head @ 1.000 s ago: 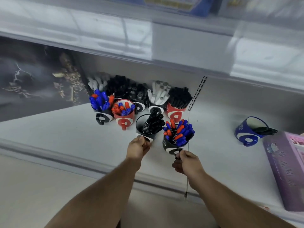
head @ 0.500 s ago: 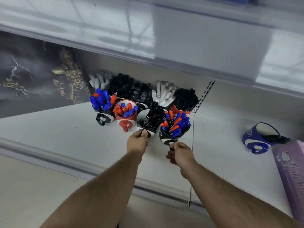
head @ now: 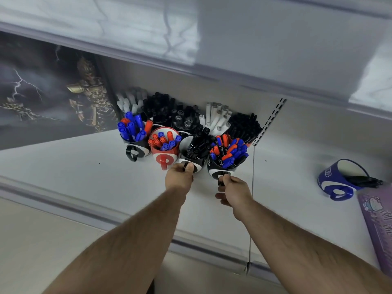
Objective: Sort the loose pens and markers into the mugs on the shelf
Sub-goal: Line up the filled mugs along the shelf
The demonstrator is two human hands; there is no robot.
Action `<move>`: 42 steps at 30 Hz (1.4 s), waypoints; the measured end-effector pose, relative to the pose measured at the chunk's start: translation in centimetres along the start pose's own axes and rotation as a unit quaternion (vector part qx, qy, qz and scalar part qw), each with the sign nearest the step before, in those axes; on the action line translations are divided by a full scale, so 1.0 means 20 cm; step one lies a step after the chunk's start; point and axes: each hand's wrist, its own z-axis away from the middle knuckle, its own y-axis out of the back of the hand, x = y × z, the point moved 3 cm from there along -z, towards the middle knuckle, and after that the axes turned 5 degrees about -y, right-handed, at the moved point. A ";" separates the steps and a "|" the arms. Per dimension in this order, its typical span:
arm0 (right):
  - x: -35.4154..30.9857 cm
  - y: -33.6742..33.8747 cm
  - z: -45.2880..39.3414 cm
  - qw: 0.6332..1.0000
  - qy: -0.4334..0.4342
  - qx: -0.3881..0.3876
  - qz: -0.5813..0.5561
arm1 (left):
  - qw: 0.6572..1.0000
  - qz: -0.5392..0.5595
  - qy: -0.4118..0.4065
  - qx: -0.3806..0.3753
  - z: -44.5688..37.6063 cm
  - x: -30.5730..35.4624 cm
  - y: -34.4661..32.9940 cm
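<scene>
My left hand (head: pixel 179 177) grips the handle of a black mug (head: pixel 200 164) filled with black markers. My right hand (head: pixel 233 189) pinches the handle of a second black mug (head: pixel 214 170) packed with red, blue and black markers. Both mugs stand on the white shelf (head: pixel 74 172), right in front of a tight cluster of other mugs. That cluster includes a red mug (head: pixel 164 158) with red and blue pens and a black mug (head: pixel 135 150) with blue pens. Behind them stand mugs of black and white markers.
A blue mug (head: pixel 337 179) lies tipped on its side at the right with a black marker (head: pixel 364 181) sticking out. A purple box (head: pixel 379 221) sits at the right edge. A dark poster (head: pixel 48 98) covers the back left. The upper shelf (head: pixel 191 49) overhangs closely.
Both hands have pushed their two mugs back, away from the shelf's front, until they stand against the cluster of mugs.
</scene>
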 end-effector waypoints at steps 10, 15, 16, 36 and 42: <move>-0.02 -0.04 0.02 1.000 0.005 -0.012 0.014 | 0.995 -0.089 0.016 0.042 0.07 0.03 0.03; -0.02 -0.03 0.05 1.000 0.010 -0.013 0.004 | 0.994 -0.108 0.004 -0.015 0.10 0.03 0.00; -0.02 -0.03 0.05 1.000 0.018 -0.006 0.002 | 0.994 -0.112 0.001 -0.019 0.10 0.03 -0.01; 0.14 0.62 0.11 0.973 0.004 0.194 -0.121 | 0.984 -0.093 -0.128 -0.086 0.48 0.18 -0.35; 0.22 1.14 0.05 0.945 -0.040 0.284 -0.154 | 0.963 -0.116 -0.158 -0.188 0.73 0.12 -0.63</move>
